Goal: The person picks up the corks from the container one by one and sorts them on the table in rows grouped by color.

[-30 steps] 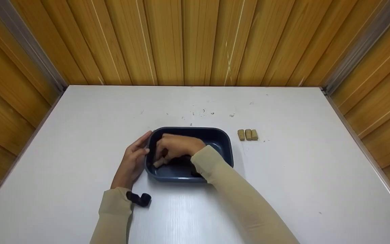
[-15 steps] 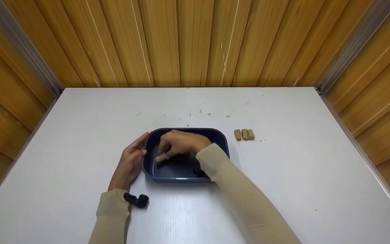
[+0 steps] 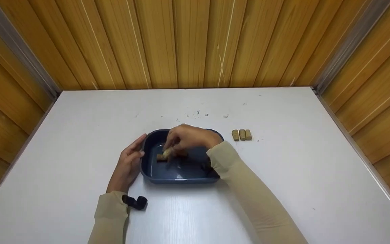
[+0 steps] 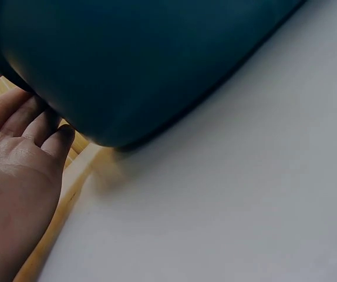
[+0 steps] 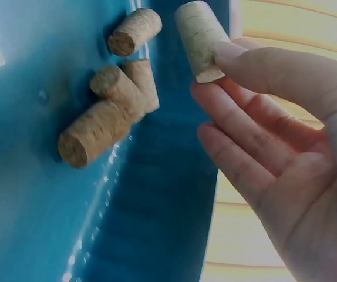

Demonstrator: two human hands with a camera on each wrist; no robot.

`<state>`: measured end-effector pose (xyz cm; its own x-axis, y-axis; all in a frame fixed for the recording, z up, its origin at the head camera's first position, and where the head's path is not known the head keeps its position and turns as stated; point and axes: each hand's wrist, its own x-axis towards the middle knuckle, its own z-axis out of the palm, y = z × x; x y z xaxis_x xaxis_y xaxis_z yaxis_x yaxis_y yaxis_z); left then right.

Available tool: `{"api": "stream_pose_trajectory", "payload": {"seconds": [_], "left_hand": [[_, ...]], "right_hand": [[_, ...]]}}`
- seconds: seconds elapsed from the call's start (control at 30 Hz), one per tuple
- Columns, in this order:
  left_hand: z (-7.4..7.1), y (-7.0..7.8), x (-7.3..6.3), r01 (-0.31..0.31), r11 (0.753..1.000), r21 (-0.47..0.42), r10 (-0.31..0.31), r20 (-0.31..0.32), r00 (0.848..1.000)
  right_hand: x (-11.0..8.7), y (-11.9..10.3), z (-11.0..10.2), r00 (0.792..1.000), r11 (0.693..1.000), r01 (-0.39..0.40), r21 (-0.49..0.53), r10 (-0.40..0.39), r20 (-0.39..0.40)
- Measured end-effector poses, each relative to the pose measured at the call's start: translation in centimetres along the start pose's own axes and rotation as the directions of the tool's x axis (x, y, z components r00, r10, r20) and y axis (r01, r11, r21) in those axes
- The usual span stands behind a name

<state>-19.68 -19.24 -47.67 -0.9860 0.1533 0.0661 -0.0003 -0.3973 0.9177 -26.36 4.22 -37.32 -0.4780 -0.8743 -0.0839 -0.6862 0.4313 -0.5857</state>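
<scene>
In the head view, a dark blue tray (image 3: 181, 181) stands on the white table. My right hand (image 3: 195, 137) is over its inside, pinching a cork (image 5: 199, 38) between thumb and fingers. Below it, several other corks lie on the tray floor; the right wrist view shows one apart cork (image 5: 134, 32) and a cluster with a larger cork (image 5: 92, 135). My left hand (image 3: 127, 166) rests against the tray's left outer wall, its fingers (image 4: 24, 114) mostly straight and the thumb near the rim. Part of the tray is hidden behind the right hand.
Three corks (image 3: 242, 135) stand in a row on the table to the right of the tray. Small dark specks (image 3: 197, 113) mark the tabletop beyond it. Wood-patterned walls (image 3: 188, 44) enclose the table at the back and both sides.
My right hand has risen and shifted right, away from the tray's left end, with the cork pinched. Corks on the tray floor are now uncovered. The left hand has stayed against the tray.
</scene>
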Motion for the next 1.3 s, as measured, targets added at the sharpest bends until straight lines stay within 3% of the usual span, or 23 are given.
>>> {"api": "stream_pose_trajectory", "payload": {"seconds": [0.37, 0.67, 0.87, 1.3], "left_hand": [[0.1, 0.1, -0.2, -0.008, 1.0, 0.003, 0.008, -0.005, 1.0], [0.1, 0.0, -0.2, 0.001, 1.0, -0.018, -0.001, -0.01, 1.0], [-0.1, -0.1, -0.2, 0.001, 1.0, -0.026, -0.002, 0.0, 1.0], [-0.2, -0.1, -0.1, 0.008, 1.0, 0.015, -0.008, -0.008, 1.0]], "right_hand": [[-3.4, 1.0, -1.5, 0.994, 0.999, 0.0, 0.048, 0.006, -0.11], [-7.2, 2.8, -2.7, 0.974, 0.997, 0.019, 0.075, -0.002, -0.225], [-9.8, 4.5, -2.9, 0.948, 0.988, 0.029, 0.151, 0.021, -0.316], [-14.3, 7.0, -2.7, 0.869, 0.969, -0.065, 0.237, 0.171, -0.464]]}}
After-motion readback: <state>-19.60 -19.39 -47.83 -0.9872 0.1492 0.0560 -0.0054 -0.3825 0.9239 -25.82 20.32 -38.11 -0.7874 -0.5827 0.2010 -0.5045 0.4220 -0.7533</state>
